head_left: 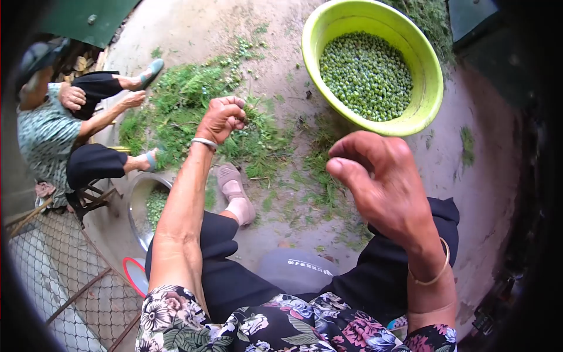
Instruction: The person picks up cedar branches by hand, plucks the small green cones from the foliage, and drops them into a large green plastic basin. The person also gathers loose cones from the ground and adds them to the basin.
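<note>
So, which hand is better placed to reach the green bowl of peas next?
Probably the right. The right hand is close below the green bowl rim. The left hand is a closed fist over the heap of greens, farther from the bowl.

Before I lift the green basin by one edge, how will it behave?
The green basin looks like thin plastic, so its rim may flex. It holds many peas, so it is probably heavy. If tilted, the small round peas would likely roll to the low side and spill.
</note>
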Demonstrator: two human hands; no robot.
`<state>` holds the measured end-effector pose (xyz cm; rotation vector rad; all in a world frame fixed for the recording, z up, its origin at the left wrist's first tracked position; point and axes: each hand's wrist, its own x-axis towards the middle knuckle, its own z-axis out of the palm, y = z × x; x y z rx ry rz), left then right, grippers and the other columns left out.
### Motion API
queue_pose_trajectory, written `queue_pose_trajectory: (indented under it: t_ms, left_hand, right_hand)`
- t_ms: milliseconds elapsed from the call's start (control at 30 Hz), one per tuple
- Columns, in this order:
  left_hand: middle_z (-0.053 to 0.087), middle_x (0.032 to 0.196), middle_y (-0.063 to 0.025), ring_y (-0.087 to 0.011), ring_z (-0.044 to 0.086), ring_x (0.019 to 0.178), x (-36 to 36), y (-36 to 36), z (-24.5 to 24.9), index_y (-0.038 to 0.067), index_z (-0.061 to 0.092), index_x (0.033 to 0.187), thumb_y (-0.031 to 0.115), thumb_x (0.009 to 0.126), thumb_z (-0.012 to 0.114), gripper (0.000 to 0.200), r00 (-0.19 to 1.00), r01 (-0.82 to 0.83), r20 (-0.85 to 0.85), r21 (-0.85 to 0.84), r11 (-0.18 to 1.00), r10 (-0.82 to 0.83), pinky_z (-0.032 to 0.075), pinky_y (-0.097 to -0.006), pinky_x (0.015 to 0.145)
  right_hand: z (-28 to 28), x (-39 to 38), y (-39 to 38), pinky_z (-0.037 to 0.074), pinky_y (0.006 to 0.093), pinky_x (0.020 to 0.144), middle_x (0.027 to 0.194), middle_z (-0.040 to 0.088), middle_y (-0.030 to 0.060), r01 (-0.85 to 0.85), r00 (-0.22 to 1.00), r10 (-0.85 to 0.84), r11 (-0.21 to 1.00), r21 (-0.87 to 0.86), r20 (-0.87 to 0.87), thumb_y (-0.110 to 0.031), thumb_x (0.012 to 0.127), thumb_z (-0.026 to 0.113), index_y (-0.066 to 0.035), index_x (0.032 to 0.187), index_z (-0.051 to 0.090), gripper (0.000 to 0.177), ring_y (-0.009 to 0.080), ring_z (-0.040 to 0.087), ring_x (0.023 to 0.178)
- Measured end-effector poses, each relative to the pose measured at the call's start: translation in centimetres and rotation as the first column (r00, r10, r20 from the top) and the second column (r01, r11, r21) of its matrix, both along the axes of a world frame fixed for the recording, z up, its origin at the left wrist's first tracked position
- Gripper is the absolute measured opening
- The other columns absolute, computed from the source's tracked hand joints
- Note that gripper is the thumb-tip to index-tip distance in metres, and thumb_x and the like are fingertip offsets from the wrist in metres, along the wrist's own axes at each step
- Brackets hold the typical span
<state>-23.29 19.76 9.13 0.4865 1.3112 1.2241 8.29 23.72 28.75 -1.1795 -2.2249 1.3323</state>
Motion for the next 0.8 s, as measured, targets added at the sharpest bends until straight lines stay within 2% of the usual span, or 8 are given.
queue_pose_trajectory:
  t_ms: [33,100,200,233,333,500,633,800]
  left_hand:
    - [0.064,0.086,-0.0109,-0.0078,0.044,0.046,-0.5,-0.3,2.4,0.001,0.055,0.088,-0.004,0.072,0.058,0.018,0.993,0.019,0.112,0.011,1.0,-0.02,0.038,-0.0211,0.04]
    - [0.061,0.091,-0.0159,-0.0066,0.045,0.047,-1.3,-0.9,6.5,-0.002,0.054,0.091,-0.001,0.073,0.058,0.018,0.976,0.045,0.211,0.073,0.996,-0.06,0.041,-0.0198,0.042]
    - [0.054,0.092,-0.0169,-0.0109,0.051,0.057,-0.7,-2.1,11.0,-0.005,0.053,0.092,0.002,0.074,0.056,0.019,0.891,0.081,0.417,0.244,0.966,-0.18,0.049,-0.0226,0.052]
    - [0.05,0.089,-0.0147,-0.0171,0.054,0.073,0.6,-2.5,12.6,-0.005,0.052,0.089,0.003,0.075,0.056,0.017,0.895,0.047,0.413,0.286,0.957,-0.168,0.052,-0.0257,0.064]
    - [0.054,0.086,-0.0181,-0.0222,0.054,0.087,3.7,-4.1,16.4,-0.007,0.055,0.089,0.005,0.072,0.059,0.02,0.825,-0.031,0.524,0.417,0.909,-0.212,0.055,-0.0315,0.068]
    - [0.051,0.091,-0.0188,-0.0234,0.055,0.074,8.1,-6.0,19.4,-0.007,0.054,0.094,0.01,0.077,0.059,0.025,0.752,-0.085,0.593,0.521,0.849,-0.288,0.055,-0.0328,0.067]
    - [0.048,0.103,-0.0233,-0.0329,0.059,0.084,10.2,-5.6,18.4,-0.009,0.051,0.102,0.009,0.083,0.053,0.026,0.546,-0.249,0.796,0.451,0.857,-0.26,0.056,-0.0391,0.072]
    - [0.059,0.104,-0.0263,-0.0289,0.063,0.082,8.3,-5.3,17.9,-0.01,0.051,0.11,0.018,0.094,0.04,0.034,0.68,-0.165,0.719,0.338,0.927,-0.141,0.057,-0.0355,0.068]
  right_hand:
    - [-0.1,-0.2,0.0,0.048,0.0287,0.063,0.073,0.065,0.0144,-0.001,1.0,0.001,1.0,0.015,-0.024,-0.004,0.078,0.064,0.005,0.088,0.064,0.014,0.0201,0.063,0.067]
    - [-0.9,-0.9,0.0,0.049,0.0431,0.067,0.073,0.061,0.027,-0.019,0.997,0.021,0.999,0.036,-0.073,-0.004,0.078,0.06,0.007,0.09,0.063,0.017,0.041,0.062,0.071]
    - [-2.9,-2.0,-0.4,0.049,0.0443,0.069,0.073,0.061,0.0278,0.045,0.977,0.009,0.968,0.246,-0.213,-0.002,0.077,0.059,0.006,0.093,0.063,0.018,0.043,0.061,0.073]
    - [-2.7,-2.3,-0.4,0.049,0.0436,0.07,0.076,0.062,0.0271,0.04,0.975,0.026,0.958,0.284,-0.223,-0.003,0.077,0.061,0.006,0.095,0.063,0.02,0.0424,0.062,0.075]
    - [-1.4,-3.0,-0.6,0.05,0.0431,0.07,0.083,0.063,0.0256,0.017,0.914,0.112,0.95,0.313,-0.391,-0.003,0.075,0.064,0.005,0.1,0.062,0.026,0.0405,0.063,0.076]
    - [-0.8,-3.3,-0.7,0.04,0.0442,0.098,0.108,0.059,0.025,-0.195,0.864,0.343,0.903,0.382,-0.37,-0.01,0.068,0.073,0.0,0.111,0.057,0.047,0.0402,0.045,0.122]
    - [-1.5,-3.5,-1.0,0.045,0.0467,0.067,0.066,0.059,0.02,-0.226,0.918,0.285,0.947,0.227,-0.276,-0.016,0.072,0.07,-0.001,0.078,0.065,0.016,0.037,0.06,0.072]
    - [-1.5,-3.4,-0.7,0.045,0.0449,0.063,0.061,0.057,0.0181,-0.161,0.963,0.23,0.907,0.39,-0.138,-0.016,0.073,0.07,-0.003,0.075,0.064,0.014,0.0348,0.06,0.07]
